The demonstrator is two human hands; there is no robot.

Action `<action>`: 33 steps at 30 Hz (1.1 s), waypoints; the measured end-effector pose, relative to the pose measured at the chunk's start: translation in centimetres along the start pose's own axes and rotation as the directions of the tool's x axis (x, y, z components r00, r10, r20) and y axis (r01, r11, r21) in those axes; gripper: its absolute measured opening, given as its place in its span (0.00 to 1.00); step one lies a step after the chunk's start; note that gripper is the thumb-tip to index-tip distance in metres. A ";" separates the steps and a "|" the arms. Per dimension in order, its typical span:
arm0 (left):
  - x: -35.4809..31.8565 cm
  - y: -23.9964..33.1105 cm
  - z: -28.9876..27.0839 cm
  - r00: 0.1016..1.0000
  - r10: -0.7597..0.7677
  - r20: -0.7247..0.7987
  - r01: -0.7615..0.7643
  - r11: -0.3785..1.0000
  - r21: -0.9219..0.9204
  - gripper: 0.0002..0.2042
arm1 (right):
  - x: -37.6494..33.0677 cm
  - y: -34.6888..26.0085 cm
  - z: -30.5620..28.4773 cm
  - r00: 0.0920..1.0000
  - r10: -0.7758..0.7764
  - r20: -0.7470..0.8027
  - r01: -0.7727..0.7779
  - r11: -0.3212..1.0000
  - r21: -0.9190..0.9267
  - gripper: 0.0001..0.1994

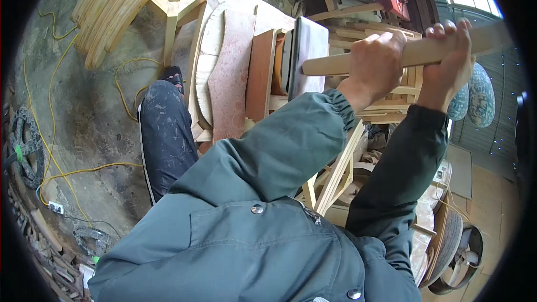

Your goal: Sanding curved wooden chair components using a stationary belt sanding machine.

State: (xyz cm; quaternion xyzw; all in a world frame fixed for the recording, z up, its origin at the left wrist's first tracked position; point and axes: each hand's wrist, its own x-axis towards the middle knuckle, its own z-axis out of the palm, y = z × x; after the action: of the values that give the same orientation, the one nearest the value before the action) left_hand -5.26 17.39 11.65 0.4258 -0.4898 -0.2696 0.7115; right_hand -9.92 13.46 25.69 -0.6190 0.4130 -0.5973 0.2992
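Both hands hold one long, pale wooden bar (417, 57) up at the right, in front of my body. My left hand (377, 67) wraps round it nearer its rounded left end. Farther along to the right, my right hand (450, 61) grips it with the fingers curled over the top. The bar's far right end is lost in the dark rim. Its left end overlaps an upright whitish-grey pad (310, 50) with a black edge, and I cannot tell whether they touch. Beside the pad stands a reddish-brown wooden board (260, 75).
A worn reddish board (230, 67) lies on a pale wooden surface left of the pad. Curved wooden pieces (120, 8) are stacked at upper left. A yellow cable (51, 117) snakes over the concrete floor (100, 123). Wooden frames (338, 176) stand below my arms.
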 end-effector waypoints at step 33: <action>-12.6 4.8 -2.2 0.880 0.272 0.389 -0.302 0.953 0.018 0.10 | -20.7 -7.5 -10.3 0.982 0.064 -0.178 -0.038 0.988 0.151 0.09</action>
State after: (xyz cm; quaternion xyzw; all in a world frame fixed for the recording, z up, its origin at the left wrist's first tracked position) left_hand -8.13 30.57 9.63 0.3153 -0.6867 -0.2197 0.6171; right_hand -17.80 36.25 23.07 -0.5272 0.4094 -0.6723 0.3200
